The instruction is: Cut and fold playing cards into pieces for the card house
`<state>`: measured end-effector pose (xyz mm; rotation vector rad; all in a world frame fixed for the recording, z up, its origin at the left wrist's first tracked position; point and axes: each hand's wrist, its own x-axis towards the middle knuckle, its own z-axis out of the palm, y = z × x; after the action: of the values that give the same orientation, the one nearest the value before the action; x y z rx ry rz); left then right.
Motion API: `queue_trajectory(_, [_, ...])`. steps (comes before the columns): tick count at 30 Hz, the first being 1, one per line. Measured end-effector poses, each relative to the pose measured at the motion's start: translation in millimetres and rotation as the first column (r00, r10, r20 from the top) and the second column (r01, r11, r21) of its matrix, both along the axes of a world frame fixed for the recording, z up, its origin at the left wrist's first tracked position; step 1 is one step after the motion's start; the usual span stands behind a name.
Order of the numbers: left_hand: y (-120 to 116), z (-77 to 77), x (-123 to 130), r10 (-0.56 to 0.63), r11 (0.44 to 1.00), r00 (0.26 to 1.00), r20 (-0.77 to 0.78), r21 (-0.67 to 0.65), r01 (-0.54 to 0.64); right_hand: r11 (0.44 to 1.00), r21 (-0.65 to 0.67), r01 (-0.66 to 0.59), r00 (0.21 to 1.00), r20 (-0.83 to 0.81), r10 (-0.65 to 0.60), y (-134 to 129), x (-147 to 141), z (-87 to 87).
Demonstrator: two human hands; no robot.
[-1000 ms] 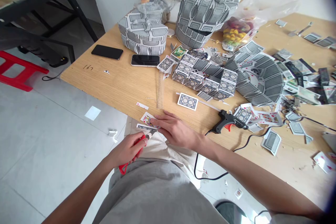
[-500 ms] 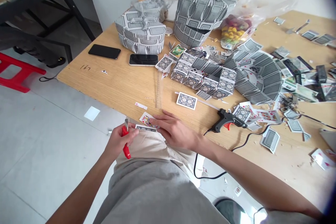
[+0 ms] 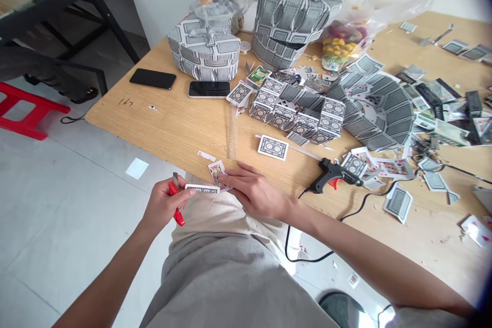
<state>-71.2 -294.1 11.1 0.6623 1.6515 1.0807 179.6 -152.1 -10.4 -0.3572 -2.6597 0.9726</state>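
My left hand (image 3: 165,202) is closed round a red-handled cutter (image 3: 176,205) and also pinches a narrow card strip (image 3: 202,189) with a patterned blue back. The strip reaches right, over the table's front edge. My right hand (image 3: 255,189) rests at that edge, its fingers on a face card (image 3: 216,171), pressing it down. Just behind the face card lies a thin white strip (image 3: 206,156) with a red mark. A clear ruler (image 3: 232,133) and a patterned card (image 3: 272,147) lie beyond my right hand.
A black glue gun (image 3: 334,177) with its cable is at the right. Farther back are a card-built box (image 3: 300,113), a ring of cards (image 3: 394,113), two lidded card baskets (image 3: 205,51), two phones (image 3: 152,79) and scattered cards. A person's leg shows by a red stool (image 3: 26,113).
My left hand has moved left with the cutter and the card strip, away from my right hand. The face card has turned and more of it shows.
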Motion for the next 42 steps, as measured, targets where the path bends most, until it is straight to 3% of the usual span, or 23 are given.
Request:
queue_trajectory(6, [-13,-1.3,-14,-0.130,0.988,0.991,-0.021,0.081,0.131,0.997,0.083,-0.010,1.000,0.024,0.008,-3,3,0.0])
queue_trajectory(10, [-13,7.9,-29,0.013,0.989,0.989,-0.147,0.149,0.009,0.994,0.106,0.009,1.000,-0.016,-0.007,-4,4,-4.9])
queue_trajectory(13, [14,22.3,-36,0.165,0.981,0.948,-0.272,0.141,-0.130,0.989,0.145,0.039,0.997,-0.076,-0.028,-4,1,-8.8])
queue_trajectory(15, [41,32.1,-39,0.177,0.983,0.935,-0.308,0.096,-0.155,0.979,0.186,0.078,0.991,-0.120,-0.056,-5,-2,-9.2])
queue_trajectory(19, [86,45.3,-44,-0.049,0.999,0.913,-0.404,-0.013,0.047,0.951,0.277,0.139,0.986,-0.131,-0.106,-9,-6,-4.6])
queue_trajectory(22, [96,46.6,-46,-0.148,0.989,0.860,-0.489,-0.062,0.135,0.934,0.334,0.129,0.990,-0.097,-0.102,-13,-4,-1.5])
queue_trajectory(25, [87,41.4,-45,-0.131,0.991,0.840,-0.526,-0.064,0.114,0.916,0.391,0.094,0.996,-0.034,-0.088,-17,1,-1.1])
queue_trajectory(28, [63,33.7,-38,-0.201,0.979,0.854,-0.481,-0.130,0.157,0.902,0.426,0.069,0.996,0.016,-0.084,-21,6,-0.5])
queue_trajectory(33, [15,21.3,-9,-0.337,0.936,0.938,-0.086,-0.141,0.323,0.922,0.384,0.037,0.998,0.039,-0.056,-24,11,2.5])
queue_trajectory(35, [0,15.8,2,-0.360,0.923,0.932,-0.042,-0.162,0.350,0.940,0.340,0.033,0.998,0.031,-0.047,-24,11,2.5])
queue_trajectory(42, [-17,-1.7,19,-0.349,0.920,0.937,0.004,-0.188,0.343,0.956,0.287,0.067,0.998,-0.034,-0.060,-23,4,4.7])
